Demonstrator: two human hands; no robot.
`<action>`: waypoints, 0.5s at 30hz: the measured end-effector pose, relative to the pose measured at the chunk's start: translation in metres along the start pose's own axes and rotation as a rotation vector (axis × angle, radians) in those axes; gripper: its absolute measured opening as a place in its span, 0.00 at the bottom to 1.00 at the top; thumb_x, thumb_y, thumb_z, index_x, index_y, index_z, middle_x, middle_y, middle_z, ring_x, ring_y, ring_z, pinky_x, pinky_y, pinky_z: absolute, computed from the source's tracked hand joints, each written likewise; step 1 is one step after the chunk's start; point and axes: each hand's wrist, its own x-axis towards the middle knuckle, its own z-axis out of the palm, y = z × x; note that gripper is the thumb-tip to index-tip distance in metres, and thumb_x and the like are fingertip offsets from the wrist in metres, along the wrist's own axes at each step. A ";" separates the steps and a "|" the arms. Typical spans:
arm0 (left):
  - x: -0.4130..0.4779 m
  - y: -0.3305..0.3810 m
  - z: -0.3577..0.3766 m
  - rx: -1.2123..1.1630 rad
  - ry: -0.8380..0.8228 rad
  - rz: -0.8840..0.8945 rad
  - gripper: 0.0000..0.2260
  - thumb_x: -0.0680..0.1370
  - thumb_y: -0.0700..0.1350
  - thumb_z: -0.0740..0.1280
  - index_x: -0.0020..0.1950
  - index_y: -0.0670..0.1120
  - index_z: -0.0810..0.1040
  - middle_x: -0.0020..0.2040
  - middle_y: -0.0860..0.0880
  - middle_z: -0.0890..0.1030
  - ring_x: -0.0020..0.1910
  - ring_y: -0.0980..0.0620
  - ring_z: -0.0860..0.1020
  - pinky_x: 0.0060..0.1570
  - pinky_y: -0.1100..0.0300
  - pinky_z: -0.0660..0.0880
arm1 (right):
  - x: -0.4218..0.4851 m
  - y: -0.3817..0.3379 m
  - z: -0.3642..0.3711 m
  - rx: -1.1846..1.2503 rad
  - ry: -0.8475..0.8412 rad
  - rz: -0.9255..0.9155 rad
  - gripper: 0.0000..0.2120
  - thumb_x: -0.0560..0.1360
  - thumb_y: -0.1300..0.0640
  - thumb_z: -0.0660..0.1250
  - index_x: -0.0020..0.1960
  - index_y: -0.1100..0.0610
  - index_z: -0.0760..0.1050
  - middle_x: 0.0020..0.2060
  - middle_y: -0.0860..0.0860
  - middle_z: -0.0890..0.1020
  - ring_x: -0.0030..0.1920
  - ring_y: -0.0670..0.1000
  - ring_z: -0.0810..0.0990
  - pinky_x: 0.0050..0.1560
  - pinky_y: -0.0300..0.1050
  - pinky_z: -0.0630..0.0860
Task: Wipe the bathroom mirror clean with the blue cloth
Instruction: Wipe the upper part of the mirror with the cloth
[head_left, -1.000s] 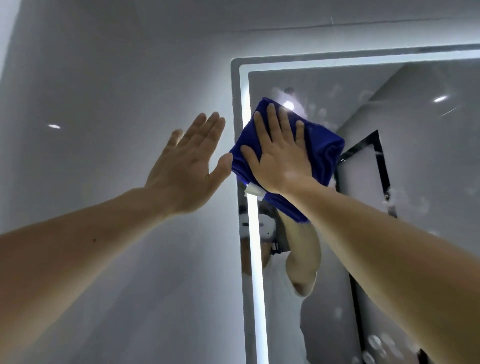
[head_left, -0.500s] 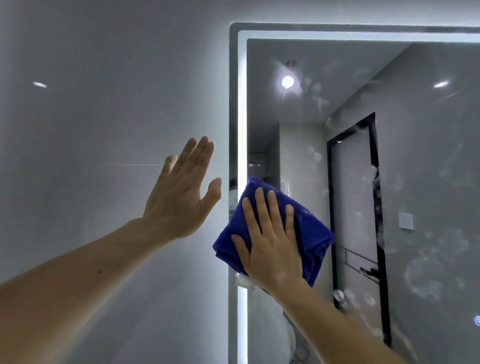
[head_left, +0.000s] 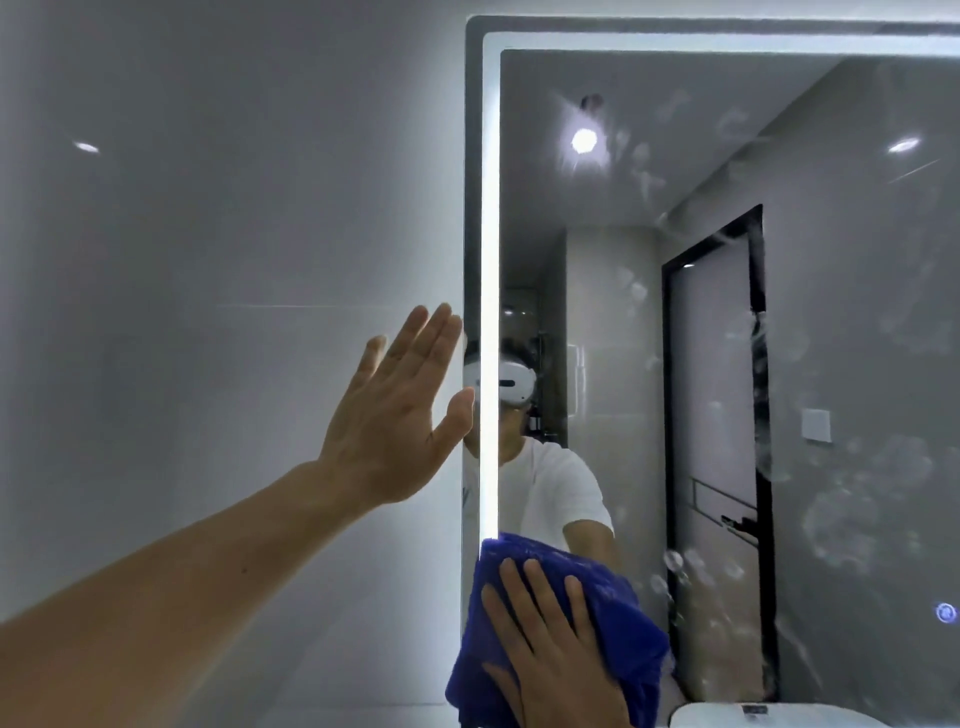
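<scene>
A large wall mirror (head_left: 857, 312) with a lit white strip along its left and top edges fills the right side of the view. Smudges and cloudy spots cover its right half and lower middle. My right hand (head_left: 550, 639) presses the blue cloth (head_left: 618, 613) flat against the glass near the mirror's lower left edge, fingers spread over it. My left hand (head_left: 400, 410) is flat and open against the grey wall just left of the mirror's frame, holding nothing.
A glossy grey tiled wall (head_left: 208, 260) lies to the left of the mirror. A white rounded object (head_left: 727, 717) shows at the bottom right. The mirror reflects a person in a white shirt, a black-framed door and a ceiling light.
My right hand has slid the blue cloth down the mirror's left side from near the top corner to the lower edge. My left hand stays on the wall.
</scene>
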 end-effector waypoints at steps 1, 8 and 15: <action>0.007 -0.002 -0.003 0.008 0.019 -0.015 0.31 0.80 0.63 0.44 0.81 0.53 0.48 0.81 0.56 0.45 0.79 0.58 0.41 0.73 0.57 0.33 | 0.013 0.006 -0.008 0.008 0.001 -0.022 0.29 0.82 0.41 0.39 0.79 0.54 0.51 0.79 0.53 0.47 0.77 0.57 0.49 0.73 0.59 0.49; 0.037 -0.018 -0.025 0.095 0.095 -0.012 0.30 0.81 0.61 0.43 0.81 0.52 0.46 0.79 0.57 0.43 0.76 0.62 0.38 0.70 0.61 0.31 | 0.178 0.076 -0.106 -0.044 0.239 0.143 0.29 0.83 0.42 0.41 0.79 0.55 0.43 0.79 0.53 0.44 0.78 0.54 0.40 0.75 0.57 0.37; 0.055 -0.033 -0.046 0.136 0.126 -0.030 0.32 0.79 0.63 0.40 0.81 0.53 0.43 0.79 0.57 0.42 0.76 0.61 0.37 0.69 0.61 0.30 | 0.310 0.118 -0.177 -0.013 0.308 0.281 0.31 0.81 0.40 0.40 0.79 0.54 0.38 0.78 0.53 0.39 0.77 0.54 0.37 0.72 0.56 0.33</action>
